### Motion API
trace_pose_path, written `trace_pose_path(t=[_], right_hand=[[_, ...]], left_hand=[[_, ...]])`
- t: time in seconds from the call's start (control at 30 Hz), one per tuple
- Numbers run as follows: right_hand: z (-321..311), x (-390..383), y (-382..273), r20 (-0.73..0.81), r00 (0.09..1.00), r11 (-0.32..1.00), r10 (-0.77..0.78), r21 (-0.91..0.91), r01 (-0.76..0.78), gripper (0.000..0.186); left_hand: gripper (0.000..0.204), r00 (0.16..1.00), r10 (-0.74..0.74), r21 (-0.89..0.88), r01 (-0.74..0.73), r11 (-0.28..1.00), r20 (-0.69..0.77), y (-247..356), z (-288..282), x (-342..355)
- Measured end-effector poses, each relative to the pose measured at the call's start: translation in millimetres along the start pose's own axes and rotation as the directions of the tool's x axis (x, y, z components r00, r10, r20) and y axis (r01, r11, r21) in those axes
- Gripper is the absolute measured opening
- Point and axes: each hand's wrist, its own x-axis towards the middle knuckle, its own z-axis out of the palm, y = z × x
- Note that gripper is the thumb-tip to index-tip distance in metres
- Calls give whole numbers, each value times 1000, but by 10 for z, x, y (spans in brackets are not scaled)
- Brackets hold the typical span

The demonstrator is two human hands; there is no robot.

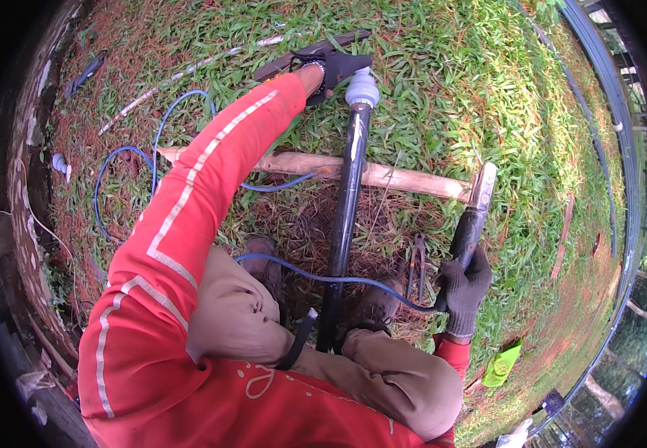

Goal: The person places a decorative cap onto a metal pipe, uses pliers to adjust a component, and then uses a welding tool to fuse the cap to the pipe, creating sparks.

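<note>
A long, thick black cable or tube (347, 194) runs between my knees, tilted away from me. Its far end carries a rounded grey ribbed fitting (362, 91). My left hand (336, 69), in a dark glove, is closed at the tip of that fitting; its fingers partly cover the tip. In its grey glove, my right hand (467, 287) is wrapped round a torch-like tool (474, 213) with a black body and a pale tubular end pointing away. A blue hose (323, 278) reaches that hand from the left, crossing the black tube.
A pale wooden stake (391, 177) lies across under the tube. Pliers (417, 261) rest by my boot (376, 305). Beyond are a dark plank (275, 69) and a thin white rod (167, 86). A yellow-green cloth (502, 364) lies at right. Dark pipes (614, 134) curve along the right edge.
</note>
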Motion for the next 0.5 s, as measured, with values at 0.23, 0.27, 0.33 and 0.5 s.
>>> trace_pose_path(t=[0.23,0.27,0.33,0.5], right_hand=[[263,214,424,215,961,971,174,123,-203,26],[451,296,497,282,938,959,200,139,-246,26],[922,481,460,400,892,957,211,103,-272,27],[1783,992,-156,583,804,991,118,-13,-136,28]], left_hand=[[84,993,50,91,-41,995,-103,-294,-104,112],[86,966,55,178,-9,984,-254,-300,-238,-105],[72,878,193,247,-89,965,-437,-556,-471,-318],[63,760,478,95,-490,867,-441,378,-391,-1490]])
